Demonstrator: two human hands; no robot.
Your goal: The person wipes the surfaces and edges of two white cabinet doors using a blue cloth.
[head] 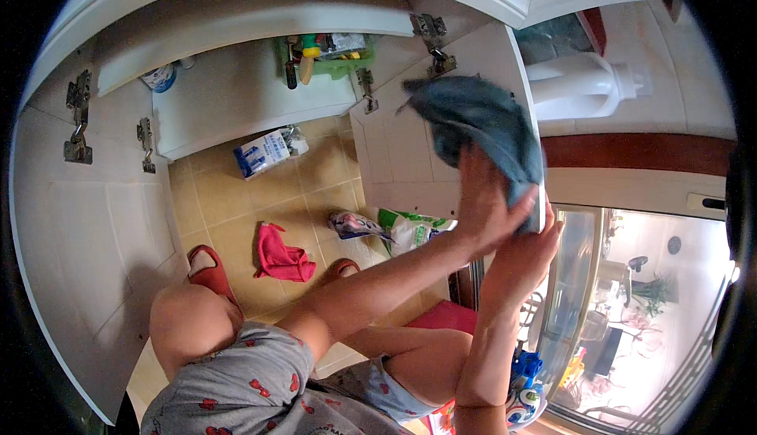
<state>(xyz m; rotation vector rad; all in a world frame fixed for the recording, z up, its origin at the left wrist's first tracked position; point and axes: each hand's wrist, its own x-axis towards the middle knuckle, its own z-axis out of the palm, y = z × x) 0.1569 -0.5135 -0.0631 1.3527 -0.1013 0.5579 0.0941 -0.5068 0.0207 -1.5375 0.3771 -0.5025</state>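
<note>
A blue-grey cloth [479, 116] lies bunched against the inner face of a white cabinet door [402, 145], near its free edge. My left hand [491, 198] presses and holds the cloth there, reaching across from the left; hand and cloth are slightly blurred. Lower along that edge, my right hand [523, 255] grips the door, its fingers partly hidden behind it. Metal hinges [434, 45] join this door to the cabinet. The opposite door [89, 216] also stands open on the left.
Inside the cabinet is a green basket [337, 68] of tools. A blue-and-white box [263, 152], a red cloth [281, 255] and plastic packages [414, 231] lie on the tiled floor between and beside my feet. A white jug [579, 86] is beyond the right door.
</note>
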